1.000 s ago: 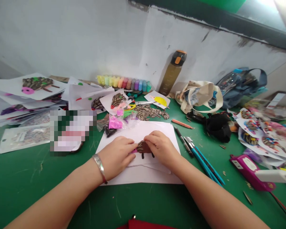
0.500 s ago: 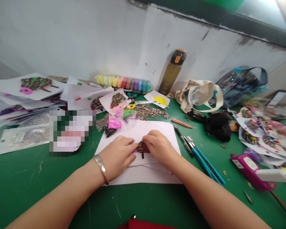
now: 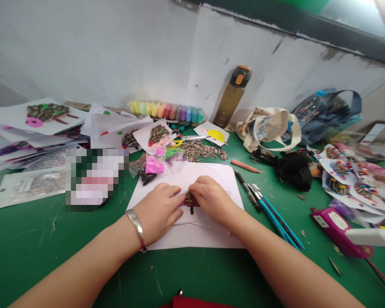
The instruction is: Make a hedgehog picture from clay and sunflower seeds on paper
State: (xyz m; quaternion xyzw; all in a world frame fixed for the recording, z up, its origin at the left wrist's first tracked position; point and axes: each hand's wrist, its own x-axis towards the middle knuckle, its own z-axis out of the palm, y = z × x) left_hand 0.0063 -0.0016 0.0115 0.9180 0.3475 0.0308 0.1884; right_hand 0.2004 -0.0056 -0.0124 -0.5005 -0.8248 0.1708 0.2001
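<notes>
Paper [image 3: 195, 240] on table [image 3: 147, 278] | left hand [image 3: 162, 211]: loosely spread over paper | right hand [image 3: 213, 201]: bunched at seeds [image 3: 188, 199], grip unclear

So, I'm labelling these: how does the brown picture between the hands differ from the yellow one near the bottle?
The brown picture has seeds on its body; the yellow picture shows none. The left hand and right hand partly hide the brown picture, while no hand covers the yellow picture. Both have white backgrounds.
</notes>
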